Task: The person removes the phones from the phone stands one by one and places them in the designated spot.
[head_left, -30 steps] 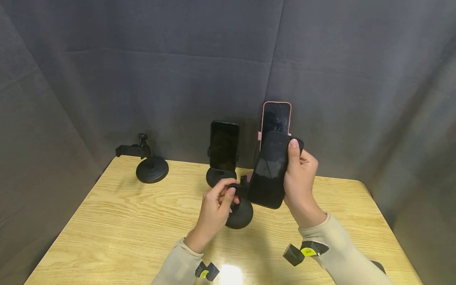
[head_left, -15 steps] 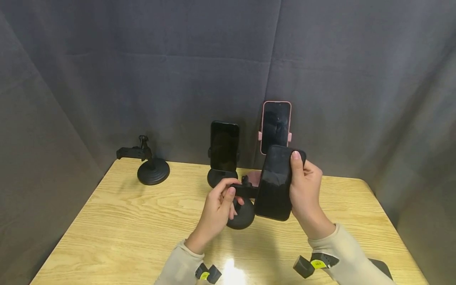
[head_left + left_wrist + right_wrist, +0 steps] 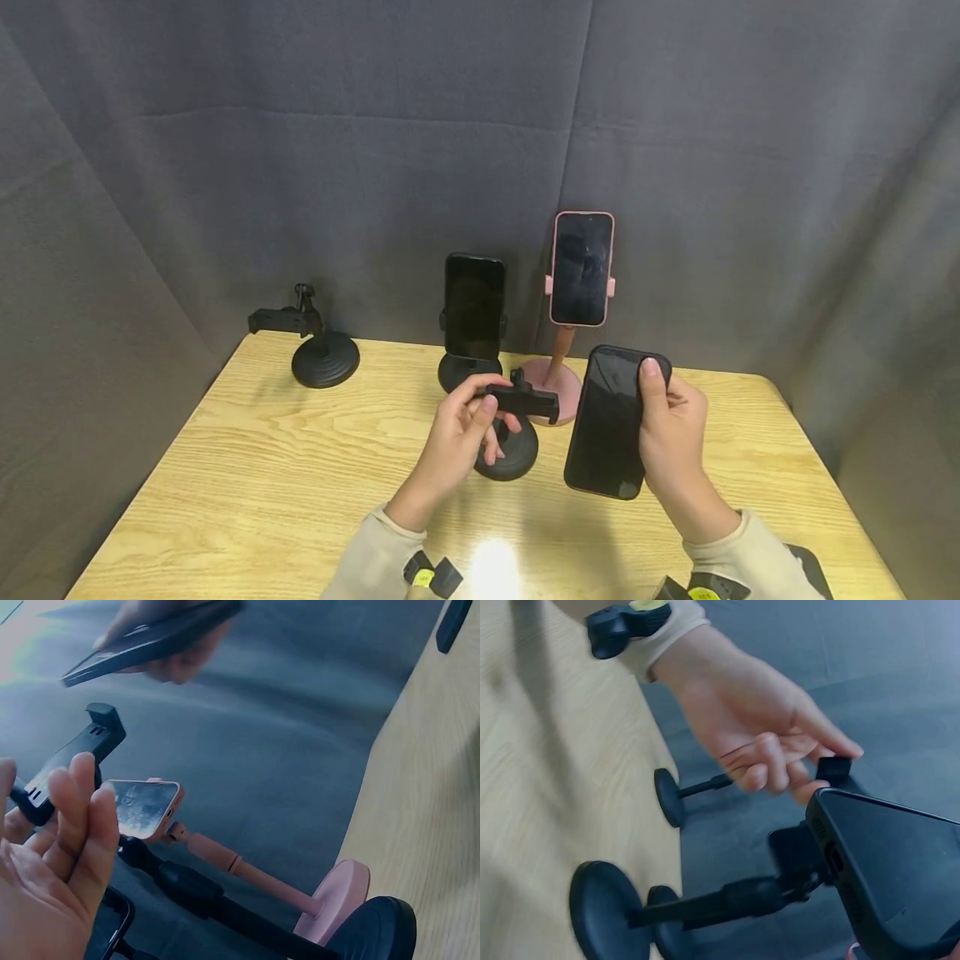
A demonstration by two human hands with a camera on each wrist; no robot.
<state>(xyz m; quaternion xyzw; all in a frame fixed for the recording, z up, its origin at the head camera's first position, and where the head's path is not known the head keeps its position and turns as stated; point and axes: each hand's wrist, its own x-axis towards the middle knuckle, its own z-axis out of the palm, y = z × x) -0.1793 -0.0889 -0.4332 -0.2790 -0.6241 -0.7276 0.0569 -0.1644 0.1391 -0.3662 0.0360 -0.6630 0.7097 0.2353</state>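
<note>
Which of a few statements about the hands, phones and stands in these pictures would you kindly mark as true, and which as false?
1. The left hand's grip pinches one end of a black clamp. True.
2. The right hand's grip holds a dark phone. True.
3. The dark phone is fastened in the black clamp. False: the two are apart.
4. A pink-edged phone is mounted on the pink stand. True.
5. The leftmost stand in the head view carries a phone. False: that black stand holds none.
6. The tabletop is plain white. False: the tabletop is light wood-grain.
</note>
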